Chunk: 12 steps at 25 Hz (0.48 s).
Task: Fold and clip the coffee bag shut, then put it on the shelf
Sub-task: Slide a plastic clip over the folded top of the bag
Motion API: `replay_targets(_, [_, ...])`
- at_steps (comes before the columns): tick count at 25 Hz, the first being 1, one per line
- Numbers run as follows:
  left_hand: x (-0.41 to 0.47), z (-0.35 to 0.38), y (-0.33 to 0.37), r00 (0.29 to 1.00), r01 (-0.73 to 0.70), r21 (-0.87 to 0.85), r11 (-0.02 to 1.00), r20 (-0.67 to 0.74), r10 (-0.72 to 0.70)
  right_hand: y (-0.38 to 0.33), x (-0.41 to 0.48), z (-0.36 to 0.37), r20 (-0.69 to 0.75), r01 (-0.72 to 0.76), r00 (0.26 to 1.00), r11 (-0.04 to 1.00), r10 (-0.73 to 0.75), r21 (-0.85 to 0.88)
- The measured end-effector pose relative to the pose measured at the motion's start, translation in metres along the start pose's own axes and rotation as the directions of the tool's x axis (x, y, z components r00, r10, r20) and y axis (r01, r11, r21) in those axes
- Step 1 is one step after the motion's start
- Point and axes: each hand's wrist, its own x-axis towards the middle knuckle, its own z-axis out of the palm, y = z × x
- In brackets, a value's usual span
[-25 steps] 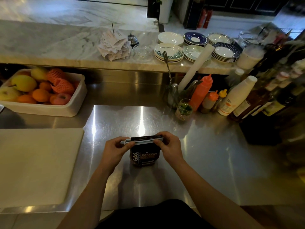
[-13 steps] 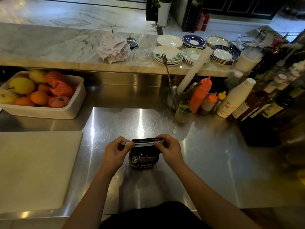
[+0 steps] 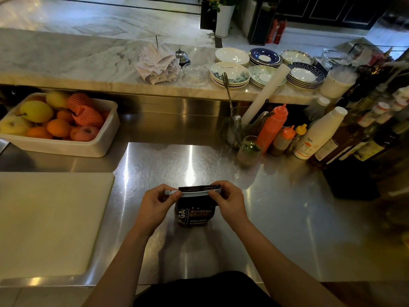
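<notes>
1. I see the coffee bag [image 3: 194,214] standing up on the shiny metal counter [image 3: 276,218], right in front of me, in the middle.
2. Its top is folded over, and a long pale clip [image 3: 192,192] lies across the fold.
3. My left hand [image 3: 156,203] pinches the left end of the clip, fingers closed tight on it. A bit of the clip pokes out past my fingers.
4. My right hand [image 3: 230,201] pinches the right end of the clip and the bag top, fingers closed tight too.
5. A big white cutting board [image 3: 44,220] lies to the left of the bag, well apart from it.
6. A white tub of fruit [image 3: 66,147] sits farther back on the left.
7. Sauce bottles [image 3: 272,127] stand far back on the right.
</notes>
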Motion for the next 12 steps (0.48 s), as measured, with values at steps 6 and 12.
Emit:
replay_targets(6, [0.009, -0.004, 0.016, 0.988, -0.099, 0.213, 0.972, 0.142, 0.069, -0.02, 0.007, -0.012, 0.181, 0.15, 0.978, 0.958, -0.106, -0.246])
replay_targets(12, [0.028, -0.001, 0.034, 0.955, -0.236, 0.418, 0.877, 0.265, 0.131, -0.06, 0.034, -0.006, 0.574, 0.435, 0.819, 0.665, -0.012, -0.607])
